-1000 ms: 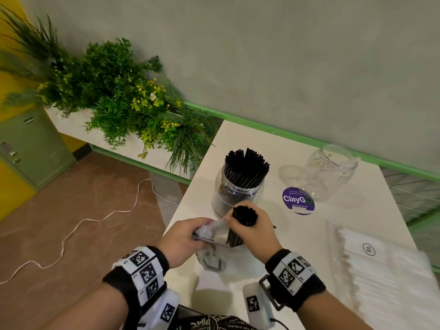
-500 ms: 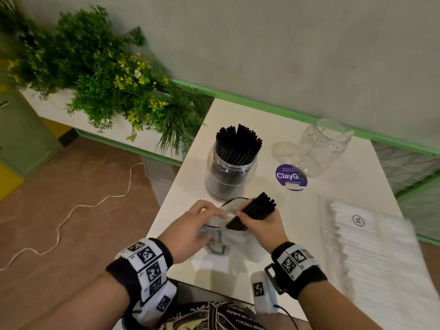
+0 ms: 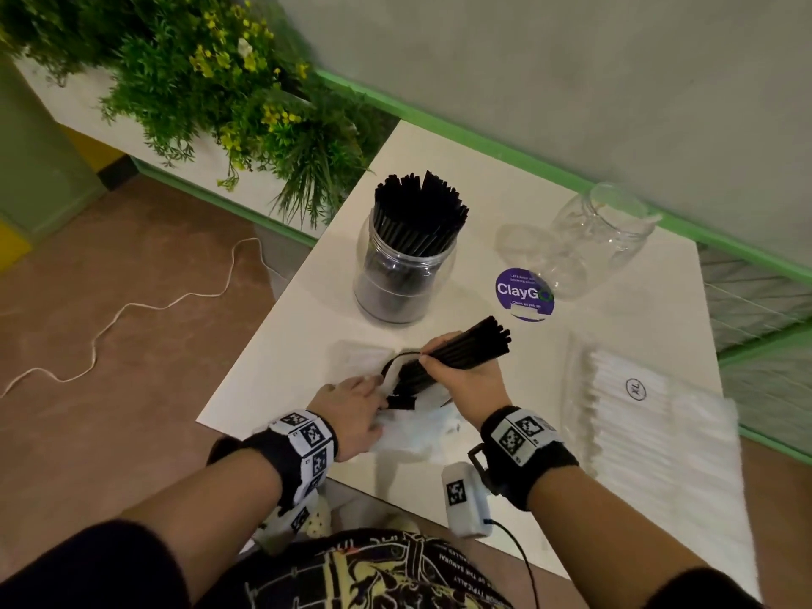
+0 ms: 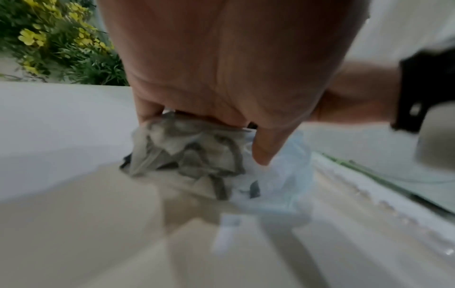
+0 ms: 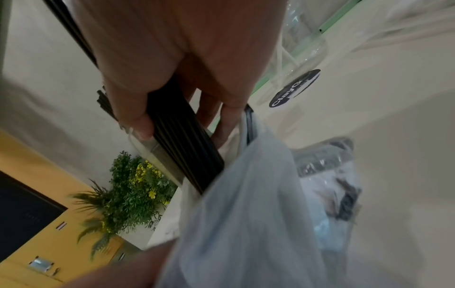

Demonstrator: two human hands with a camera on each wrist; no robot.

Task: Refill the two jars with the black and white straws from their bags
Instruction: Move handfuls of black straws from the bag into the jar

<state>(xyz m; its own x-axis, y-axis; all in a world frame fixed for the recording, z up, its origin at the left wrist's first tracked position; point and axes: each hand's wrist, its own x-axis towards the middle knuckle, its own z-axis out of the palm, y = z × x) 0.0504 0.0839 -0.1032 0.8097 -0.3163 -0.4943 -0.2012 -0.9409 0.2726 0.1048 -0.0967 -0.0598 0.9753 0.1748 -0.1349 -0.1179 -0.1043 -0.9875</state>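
Observation:
My right hand [image 3: 457, 375] grips a bundle of black straws [image 3: 472, 345] that is tilted up to the right, its lower end still inside the crumpled clear bag [image 3: 413, 426] near the table's front edge. The same bundle [image 5: 182, 136] runs under my thumb into the bag [image 5: 246, 214] in the right wrist view. My left hand [image 3: 356, 406] pinches that bag [image 4: 192, 148] and holds it down on the table. A glass jar [image 3: 402, 274] packed with black straws stands behind. An empty clear jar [image 3: 593, 243] lies tipped at the back right. A bag of white straws [image 3: 654, 432] lies flat at the right.
A round purple ClayGo sticker [image 3: 523, 294] is on the white table [image 3: 307, 336] between the jars. Green plants with yellow flowers [image 3: 211, 81] fill a planter at the left. A white cable [image 3: 132, 309] trails on the brown floor.
The straw bundle has tipped from nearly upright to slanting right and slid farther out of the bag. My left hand has dropped lower on the bag. The head view has tilted down.

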